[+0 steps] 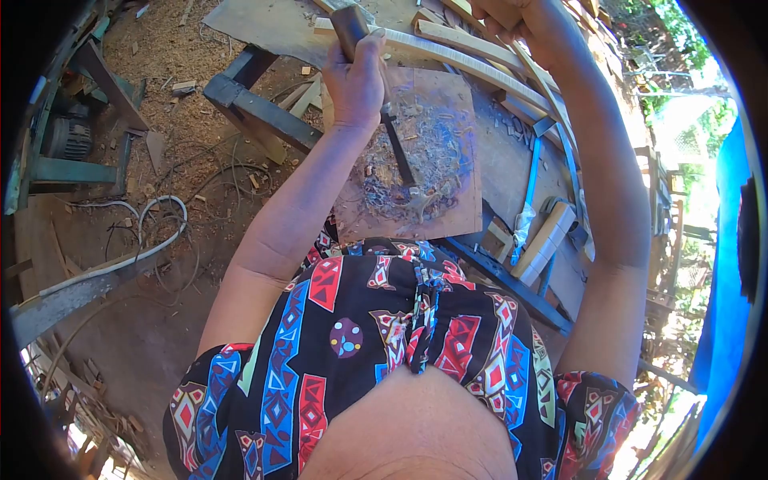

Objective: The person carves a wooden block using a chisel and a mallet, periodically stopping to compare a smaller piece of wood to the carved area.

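Observation:
My left hand (356, 84) is closed around the handle of a chisel (397, 152). The thick dark handle end sticks up above my fist, and the flat dark blade slants down to a square wooden board (460, 152). Its tip meets the rough, chip-covered middle of the board, in front of my body. My right hand (516, 20) is raised at the top edge, to the right of the chisel, with its fingers curled. The frame edge cuts it off, and I cannot make out what it grips.
Curved wooden strips (472, 68) lie beyond the board. To its right are a blue-handled tool (534, 172) and a wooden block (544, 244). A dark bench frame (264, 108) stands left, with a motor (72, 138) and white cable (172, 240) farther left. Shavings cover the ground.

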Tool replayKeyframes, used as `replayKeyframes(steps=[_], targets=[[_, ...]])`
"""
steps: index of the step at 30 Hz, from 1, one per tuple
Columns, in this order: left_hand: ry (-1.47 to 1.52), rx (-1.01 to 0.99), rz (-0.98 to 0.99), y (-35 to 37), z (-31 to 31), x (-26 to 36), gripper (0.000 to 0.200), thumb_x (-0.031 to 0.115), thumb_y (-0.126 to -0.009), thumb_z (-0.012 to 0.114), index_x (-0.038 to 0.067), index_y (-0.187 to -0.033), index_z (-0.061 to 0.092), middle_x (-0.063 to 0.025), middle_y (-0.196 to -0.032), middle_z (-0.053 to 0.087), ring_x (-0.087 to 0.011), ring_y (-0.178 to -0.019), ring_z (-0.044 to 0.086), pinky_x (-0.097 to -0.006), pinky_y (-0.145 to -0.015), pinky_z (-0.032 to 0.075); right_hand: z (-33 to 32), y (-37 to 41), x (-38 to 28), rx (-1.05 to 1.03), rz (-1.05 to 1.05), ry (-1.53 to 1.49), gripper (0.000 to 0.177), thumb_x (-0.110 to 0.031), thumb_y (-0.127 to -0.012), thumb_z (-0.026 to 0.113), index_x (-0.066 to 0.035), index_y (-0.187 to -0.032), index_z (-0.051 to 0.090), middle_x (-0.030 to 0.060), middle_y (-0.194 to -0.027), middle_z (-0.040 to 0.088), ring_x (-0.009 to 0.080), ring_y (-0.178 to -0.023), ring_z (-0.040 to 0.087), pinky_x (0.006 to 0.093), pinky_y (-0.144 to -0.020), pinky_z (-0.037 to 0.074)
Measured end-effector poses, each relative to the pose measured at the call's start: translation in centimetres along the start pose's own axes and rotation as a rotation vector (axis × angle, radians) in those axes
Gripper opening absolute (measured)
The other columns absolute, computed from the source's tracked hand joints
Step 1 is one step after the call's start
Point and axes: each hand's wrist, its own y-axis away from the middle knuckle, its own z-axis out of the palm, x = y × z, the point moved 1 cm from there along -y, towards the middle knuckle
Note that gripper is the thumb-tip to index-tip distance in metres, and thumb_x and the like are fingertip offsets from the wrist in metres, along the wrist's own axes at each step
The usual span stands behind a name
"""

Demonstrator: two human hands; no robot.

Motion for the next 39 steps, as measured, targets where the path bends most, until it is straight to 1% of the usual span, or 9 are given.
replayKeyframes(steps=[4,6,9,13,22,27,30,36,39], targets=[[-0.044,0.043,0.002,-0.8,-0.9,-0.5,0.026,0.023,-0.085,0.072,0.006,-0.096,0.056,-0.0021,-0.070,0.055,-0.0114,-0.058,0.056,-0.0275,-0.054,0.047,0.2,-0.2,0.3,-0.013,0.008,-0.051,0.028,-0.028,-0.085,0.063,-0.002,-0.094,0.069,0.0043,-0.074,0.061,0.0133,-0.060,0.053,0.0277,-0.051,0.039],[0.010,0.108,-0.174,-0.4,-0.9,-0.2,0.029,0.022,-0.085,0.075,0.008,-0.097,0.053,-0.0034,-0.069,0.055,-0.0141,-0.052,0.058,-0.0312,-0.046,0.048,0.3,-0.1,0.0,-0.005,0.033,-0.075,0.027,-0.028,-0.085,0.064,-0.002,-0.094,0.069,0.0044,-0.074,0.061,0.0132,-0.060,0.053,0.0277,-0.051,0.039],[0.054,0.080,-0.154,-0.7,-1.7,-0.8,0.032,0.022,-0.084,0.077,0.009,-0.097,0.051,-0.0033,-0.068,0.055,-0.0157,-0.047,0.057,-0.0333,-0.039,0.048,0.9,0.6,-0.8,0.004,0.034,-0.078,0.029,-0.030,-0.085,0.067,-0.002,-0.093,0.069,0.0045,-0.074,0.061,0.0132,-0.060,0.053,0.0278,-0.052,0.038],[0.009,0.121,-0.133,-0.8,-1.8,-0.7,0.033,0.022,-0.084,0.078,0.010,-0.097,0.051,-0.0026,-0.066,0.054,-0.0151,-0.047,0.057,-0.0311,-0.039,0.048,0.7,-0.3,-0.2,-0.029,0.065,-0.005,0.036,-0.037,-0.084,0.072,-0.002,-0.092,0.069,0.0047,-0.074,0.061,0.0127,-0.059,0.052,0.0275,-0.052,0.038],[-0.010,0.087,-0.109,0.0,-1.7,-1.0,0.039,0.026,-0.085,0.078,0.007,-0.096,0.045,-0.0020,-0.065,0.052,-0.0119,-0.044,0.054,-0.0265,-0.037,0.045,1.6,-0.5,-0.4,-0.030,-0.004,0.033,0.035,-0.036,-0.087,0.069,-0.001,-0.093,0.073,0.0037,-0.072,0.059,0.0123,-0.059,0.051,0.0283,-0.052,0.039],[0.009,-0.051,-0.040,-0.1,-1.2,0.2,0.037,0.026,-0.086,0.076,0.007,-0.095,0.046,-0.0022,-0.066,0.053,-0.0110,-0.043,0.055,-0.0253,-0.037,0.045,1.9,-0.6,-0.2,-0.079,0.034,-0.081,0.038,-0.038,-0.087,0.070,-0.001,-0.093,0.072,0.0044,-0.074,0.060,0.0128,-0.059,0.050,0.0298,-0.054,0.040],[-0.016,-0.030,-0.005,-0.4,-0.8,0.5,0.034,0.025,-0.084,0.078,0.010,-0.087,0.049,-0.0004,-0.063,0.051,-0.0123,-0.044,0.054,-0.0283,-0.038,0.047,2.5,-0.7,-0.4,-0.038,0.059,-0.069,0.038,-0.038,-0.086,0.071,-0.001,-0.089,0.071,0.0050,-0.073,0.060,0.0131,-0.059,0.049,0.0305,-0.054,0.039],[0.017,-0.040,0.021,-0.3,-1.4,-0.2,0.034,0.022,-0.087,0.076,0.006,-0.092,0.046,-0.0029,-0.066,0.056,-0.0113,-0.042,0.055,-0.0250,-0.036,0.045,2.1,-1.1,-0.2,-0.039,0.045,-0.050,0.039,-0.038,-0.082,0.076,0.000,-0.090,0.070,0.0045,-0.069,0.059,0.0126,-0.059,0.051,0.0294,-0.054,0.039],[-0.039,-0.014,0.001,0.0,-1.2,0.0,0.032,0.021,-0.085,0.077,0.008,-0.095,0.050,-0.0011,-0.064,0.051,-0.0121,-0.045,0.055,-0.0282,-0.039,0.048,3.1,-1.9,-2.3,-0.044,0.029,0.048,0.039,-0.038,-0.081,0.076,-0.001,-0.091,0.070,0.0039,-0.068,0.059,0.0121,-0.060,0.053,0.0285,-0.053,0.040]])
